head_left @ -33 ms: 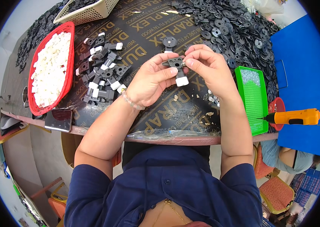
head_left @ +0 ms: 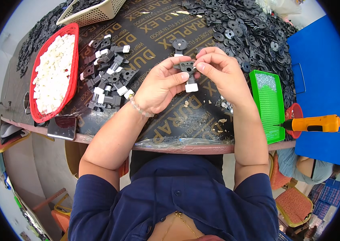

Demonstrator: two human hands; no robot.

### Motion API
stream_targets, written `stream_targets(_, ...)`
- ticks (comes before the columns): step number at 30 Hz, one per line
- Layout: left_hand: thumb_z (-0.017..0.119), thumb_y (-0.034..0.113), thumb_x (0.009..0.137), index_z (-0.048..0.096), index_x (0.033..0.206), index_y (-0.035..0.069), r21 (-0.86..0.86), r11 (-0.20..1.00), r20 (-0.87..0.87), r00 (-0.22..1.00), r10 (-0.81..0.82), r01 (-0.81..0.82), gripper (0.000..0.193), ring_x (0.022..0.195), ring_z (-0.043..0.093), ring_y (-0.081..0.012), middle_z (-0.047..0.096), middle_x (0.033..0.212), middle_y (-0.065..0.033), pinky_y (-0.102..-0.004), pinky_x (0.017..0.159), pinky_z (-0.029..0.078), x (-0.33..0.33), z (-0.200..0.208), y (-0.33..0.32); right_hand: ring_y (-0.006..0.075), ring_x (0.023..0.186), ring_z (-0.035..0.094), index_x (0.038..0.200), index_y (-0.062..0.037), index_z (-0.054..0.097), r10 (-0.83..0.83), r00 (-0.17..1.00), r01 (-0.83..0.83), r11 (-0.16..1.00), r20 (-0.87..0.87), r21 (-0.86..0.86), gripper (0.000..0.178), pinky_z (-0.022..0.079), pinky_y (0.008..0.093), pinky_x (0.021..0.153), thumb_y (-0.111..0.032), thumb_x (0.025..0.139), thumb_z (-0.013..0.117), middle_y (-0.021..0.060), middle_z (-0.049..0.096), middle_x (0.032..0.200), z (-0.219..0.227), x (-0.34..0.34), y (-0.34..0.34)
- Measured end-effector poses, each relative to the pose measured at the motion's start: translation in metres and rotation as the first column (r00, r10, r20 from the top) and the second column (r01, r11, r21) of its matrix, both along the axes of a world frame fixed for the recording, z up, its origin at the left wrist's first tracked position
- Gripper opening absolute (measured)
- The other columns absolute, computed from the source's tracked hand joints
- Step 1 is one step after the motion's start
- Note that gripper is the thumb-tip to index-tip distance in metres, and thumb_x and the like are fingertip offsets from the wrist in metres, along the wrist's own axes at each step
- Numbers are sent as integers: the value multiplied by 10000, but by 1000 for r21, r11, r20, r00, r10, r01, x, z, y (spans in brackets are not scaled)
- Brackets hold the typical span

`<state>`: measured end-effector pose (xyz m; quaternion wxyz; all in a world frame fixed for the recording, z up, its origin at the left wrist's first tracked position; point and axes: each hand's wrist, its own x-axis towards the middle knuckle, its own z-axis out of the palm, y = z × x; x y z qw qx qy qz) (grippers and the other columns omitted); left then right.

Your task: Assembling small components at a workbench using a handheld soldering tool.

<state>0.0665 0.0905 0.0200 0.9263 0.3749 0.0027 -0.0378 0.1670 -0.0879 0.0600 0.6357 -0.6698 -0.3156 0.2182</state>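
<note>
My left hand [head_left: 162, 83] is closed around a black plastic bracket [head_left: 187, 72] with holes in its wide end and a white cap [head_left: 191, 87] on its near end. Its thumb presses on the bracket from above. Close against the bracket's right side, my right hand [head_left: 220, 71] is pinched on a small shiny metal piece [head_left: 194, 68], mostly hidden by the fingertips. Just beyond my hands lies another black part with a round disc [head_left: 179, 44] and a white end. Several small metal pieces [head_left: 225, 105] lie near my right wrist.
Assembled black-and-white parts [head_left: 111, 76] are heaped left, beside a red basket [head_left: 74, 72] of white caps. Black discs [head_left: 244, 28] pile up at the far right. A green tray [head_left: 272, 116], red cup [head_left: 297, 110] and orange electric screwdriver [head_left: 316, 123] stand right; a phone [head_left: 62, 127] lies left.
The bracket has turned slightly in my left hand, its white cap shifting a little to the left. Both hands stay almost in place.
</note>
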Motion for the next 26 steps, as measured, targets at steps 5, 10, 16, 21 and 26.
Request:
stream_targets(5,631,-27,971,516,1404,21,31,999,6,1000,-7,7,451,1141,660,-238,629,1218,-138,-368,944,579,0,-1,-5,149,921,654,996,24,750,-80,981,104,985,176,-136,124,549,284,822,-64,918,712,78,616,1160,6,-12,3)
stream_targets(10,614,11,991,507,1407,9,50,998,-30,999,32,-31,429,1098,667,-233,635,1195,-128,-359,933,573,-1,1,-7,228,938,691,1062,-18,766,-283,651,479,873,704,-92,182,540,336,823,-93,905,714,119,702,1074,7,14,-16)
stream_targets(16,614,77,1002,558,1299,2,35,995,-192,976,101,-96,311,988,679,-203,661,1133,-107,-319,806,565,1,2,-4,363,1037,682,1117,-22,735,-93,627,707,485,773,-515,308,539,422,893,-196,864,765,207,709,1082,-12,43,-48)
stream_targets(21,595,39,994,573,1266,3,77,987,-226,962,152,-138,276,924,671,-190,666,1116,-111,-291,744,561,5,-5,1,386,1057,672,1126,-19,720,-32,707,647,433,706,-628,402,532,435,914,-233,801,821,227,705,1091,-28,50,-41)
stream_targets(26,590,24,988,575,1264,1,87,984,-215,962,169,-154,278,908,673,-189,670,1145,-130,-295,738,561,4,-3,2,382,1035,681,1125,-32,721,-46,753,608,429,656,-668,364,533,418,930,-201,813,803,225,712,1073,-21,52,-40)
